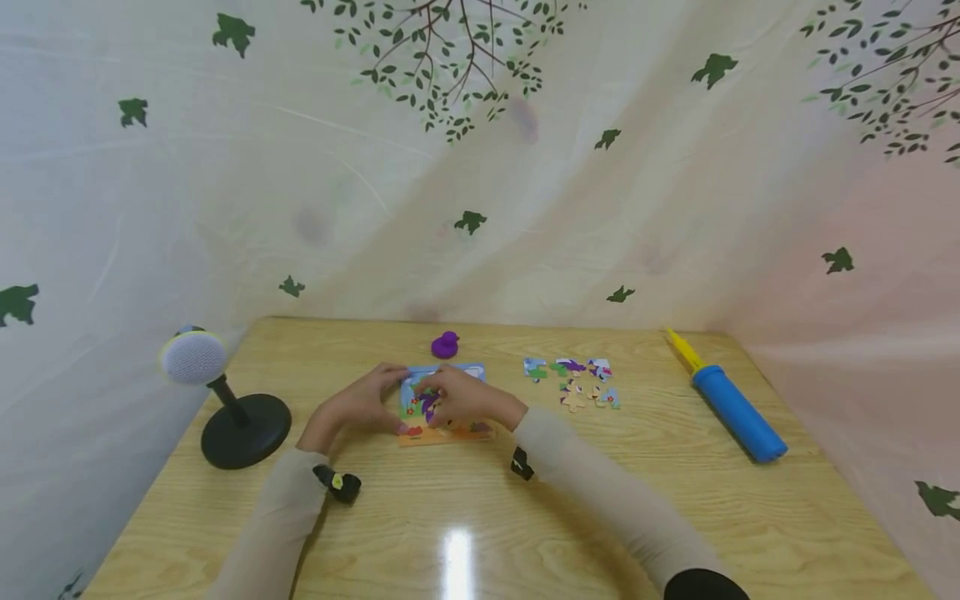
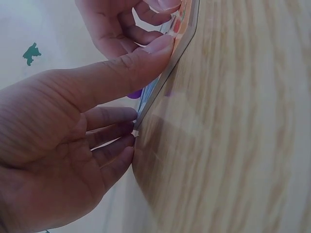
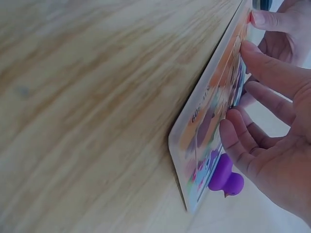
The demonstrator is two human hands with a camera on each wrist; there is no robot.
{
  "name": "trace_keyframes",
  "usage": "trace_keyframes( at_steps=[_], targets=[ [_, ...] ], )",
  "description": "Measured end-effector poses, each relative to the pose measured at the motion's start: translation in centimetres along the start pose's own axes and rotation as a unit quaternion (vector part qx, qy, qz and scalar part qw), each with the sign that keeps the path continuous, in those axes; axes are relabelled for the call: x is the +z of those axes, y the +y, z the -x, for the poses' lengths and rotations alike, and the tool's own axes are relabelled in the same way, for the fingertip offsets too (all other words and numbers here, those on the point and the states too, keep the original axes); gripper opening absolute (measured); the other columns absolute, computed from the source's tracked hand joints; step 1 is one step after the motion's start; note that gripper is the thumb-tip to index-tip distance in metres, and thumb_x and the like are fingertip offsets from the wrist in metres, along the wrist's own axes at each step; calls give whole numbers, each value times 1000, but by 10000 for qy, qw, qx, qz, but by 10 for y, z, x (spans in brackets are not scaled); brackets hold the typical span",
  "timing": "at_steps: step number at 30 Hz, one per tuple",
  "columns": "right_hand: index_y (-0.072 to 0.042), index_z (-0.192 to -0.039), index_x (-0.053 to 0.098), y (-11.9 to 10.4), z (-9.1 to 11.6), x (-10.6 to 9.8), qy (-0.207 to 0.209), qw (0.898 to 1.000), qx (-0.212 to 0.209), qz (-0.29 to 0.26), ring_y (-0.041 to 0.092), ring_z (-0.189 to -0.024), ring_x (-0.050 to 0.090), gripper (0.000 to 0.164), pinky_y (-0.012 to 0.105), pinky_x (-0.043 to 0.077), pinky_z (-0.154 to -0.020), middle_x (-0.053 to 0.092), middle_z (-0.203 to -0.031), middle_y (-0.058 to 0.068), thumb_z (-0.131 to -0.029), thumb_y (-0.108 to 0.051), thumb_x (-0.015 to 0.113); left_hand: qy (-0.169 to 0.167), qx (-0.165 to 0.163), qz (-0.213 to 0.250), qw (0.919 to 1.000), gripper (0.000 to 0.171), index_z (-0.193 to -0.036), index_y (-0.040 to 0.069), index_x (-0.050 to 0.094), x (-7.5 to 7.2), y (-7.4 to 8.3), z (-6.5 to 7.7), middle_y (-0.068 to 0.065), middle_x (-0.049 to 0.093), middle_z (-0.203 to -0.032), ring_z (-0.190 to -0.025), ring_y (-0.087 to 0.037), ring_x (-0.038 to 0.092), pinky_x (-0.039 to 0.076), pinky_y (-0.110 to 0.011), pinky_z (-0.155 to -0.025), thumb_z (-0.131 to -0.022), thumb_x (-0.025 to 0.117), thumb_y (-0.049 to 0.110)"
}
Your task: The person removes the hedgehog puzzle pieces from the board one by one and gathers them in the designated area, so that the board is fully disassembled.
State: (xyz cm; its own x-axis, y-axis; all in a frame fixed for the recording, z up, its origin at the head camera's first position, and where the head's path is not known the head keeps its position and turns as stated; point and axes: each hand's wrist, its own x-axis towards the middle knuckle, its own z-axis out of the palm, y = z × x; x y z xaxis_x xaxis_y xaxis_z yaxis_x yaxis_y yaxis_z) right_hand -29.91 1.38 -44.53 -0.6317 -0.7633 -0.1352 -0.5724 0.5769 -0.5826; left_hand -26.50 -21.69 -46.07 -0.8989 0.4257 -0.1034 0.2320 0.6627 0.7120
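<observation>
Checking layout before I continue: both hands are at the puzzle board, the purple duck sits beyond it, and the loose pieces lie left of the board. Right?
No: the head view shows the loose pieces right of the puzzle board. The left hand and right hand are at the board, and the purple duck sits beyond it.

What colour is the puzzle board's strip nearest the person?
Orange; the strip shows best in the head view.

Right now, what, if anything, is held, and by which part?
The left hand holds the puzzle board by its left edge; whether the right hand holds anything cannot be told.
</observation>
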Motion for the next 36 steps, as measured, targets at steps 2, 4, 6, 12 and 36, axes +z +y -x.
trace_keyframes(
  at_steps=[2,4,6,12,36],
  targets=[
    [-12,-138,64,0,-1,0,-44,10000,-1,-28,16,-101,51,56,20,49,-76,54,-122,8,-85,-15,83,-7,0,11,10000,98,-155,-1,37,0,0,0,-25,31,-160,-150,-50,27,24,-65,-123,-77,90,22],
    [-12,-137,64,1,-2,0,-87,10000,-25,-34,15,-101,50,56,20,49,-76,53,-121,8,-85,-15,83,-13,-12,21,10000,98,-155,-1,36,0,-1,0,-25,31,-160,-150,-49,27,24,-65,-123,-77,90,22],
    [-12,-137,64,2,-3,-1,-135,9999,-57,-72,14,-100,49,55,19,49,-77,52,-121,7,-85,-14,83,-17,-13,22,10000,98,-155,-1,36,0,-1,0,-25,31,-160,-150,-49,26,24,-65,-123,-77,90,22],
    [-14,-133,68,6,-5,-2,-281,9993,-162,-205,14,-97,46,49,20,45,-75,51,-116,8,-86,-12,82,-38,-65,31,10000,99,-155,-2,36,-1,0,0,-25,30,-160,-150,-50,25,24,-65,-123,-77,90,23],
    [-15,-131,69,1,-10,-6,-279,9994,15,-222,14,-94,49,50,20,47,-76,49,-124,10,-84,-13,84,-92,81,83,9999,98,-155,-3,36,-3,-2,-2,-25,30,-160,-150,-50,25,25,-66,-122,-77,90,22]
  ],
)
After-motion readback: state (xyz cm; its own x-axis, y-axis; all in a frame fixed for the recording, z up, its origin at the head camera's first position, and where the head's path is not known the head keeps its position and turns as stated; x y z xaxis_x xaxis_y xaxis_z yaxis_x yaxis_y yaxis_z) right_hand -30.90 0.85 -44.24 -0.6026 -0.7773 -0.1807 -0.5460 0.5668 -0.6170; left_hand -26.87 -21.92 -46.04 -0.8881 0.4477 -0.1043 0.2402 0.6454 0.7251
